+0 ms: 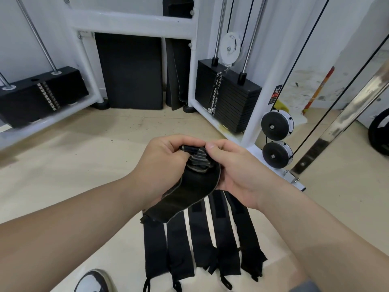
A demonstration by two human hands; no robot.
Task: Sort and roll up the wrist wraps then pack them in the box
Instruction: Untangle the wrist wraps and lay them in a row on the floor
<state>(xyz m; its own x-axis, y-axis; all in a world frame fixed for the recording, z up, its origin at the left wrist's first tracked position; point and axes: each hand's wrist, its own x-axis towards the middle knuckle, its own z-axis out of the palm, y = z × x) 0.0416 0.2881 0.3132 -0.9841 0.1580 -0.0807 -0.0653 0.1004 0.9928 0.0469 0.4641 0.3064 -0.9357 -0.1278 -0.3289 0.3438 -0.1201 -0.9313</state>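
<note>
Hanging lengthwise from both hands [166, 163], wrap [185, 199] trails down-left.

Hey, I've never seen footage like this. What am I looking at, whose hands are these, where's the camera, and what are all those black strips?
No machine does the work here: a person does it with bare hands. The single picture comes from a wide-angle camera worn on the person's head, looking forward and down. The left hand and the right hand together grip one black wrist wrap, pinching its top end, apparently to roll it up. Below it, several more wrist wraps lie flat, side by side, on the pale floor. Behind them stands gym equipment with black weight stacks. A shoe shows at the bottom left.
</note>
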